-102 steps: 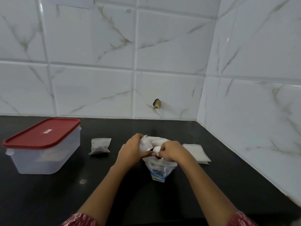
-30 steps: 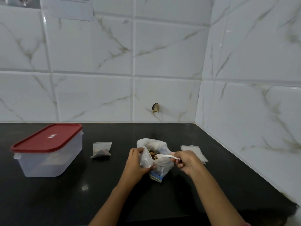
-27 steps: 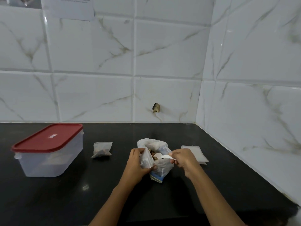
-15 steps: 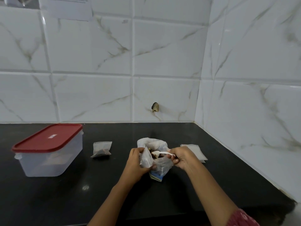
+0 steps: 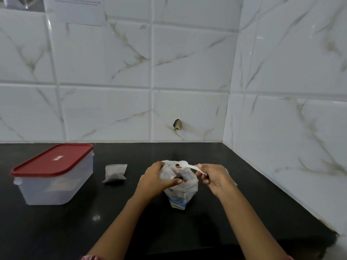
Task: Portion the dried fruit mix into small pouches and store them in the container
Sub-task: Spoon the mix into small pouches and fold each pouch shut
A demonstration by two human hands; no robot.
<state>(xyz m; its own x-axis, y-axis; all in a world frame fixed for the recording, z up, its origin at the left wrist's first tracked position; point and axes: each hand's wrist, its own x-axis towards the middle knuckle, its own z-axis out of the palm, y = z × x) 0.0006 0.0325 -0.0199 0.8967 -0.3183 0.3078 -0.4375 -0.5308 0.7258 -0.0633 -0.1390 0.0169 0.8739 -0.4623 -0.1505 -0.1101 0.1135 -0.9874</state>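
Has raised white plastic spoon (image 5: pixel 185 165), pinched in right hand (image 5: pixel 216 177), from crumpled translucent fruit bag (image 5: pixel 185 188) toward small clear pouch (image 5: pixel 167 173) gripped in left hand (image 5: pixel 155 177), probably to fill it.

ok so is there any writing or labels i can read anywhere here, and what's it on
Nothing here is legible.
paper sheet at the top: printed lines, too small to read.
small label on the red lid: blurred, unreadable.
printed base of the fruit bag: no letters can be made out.

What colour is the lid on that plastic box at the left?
Dark red; the lid sits on a clear box, seen in the head view.
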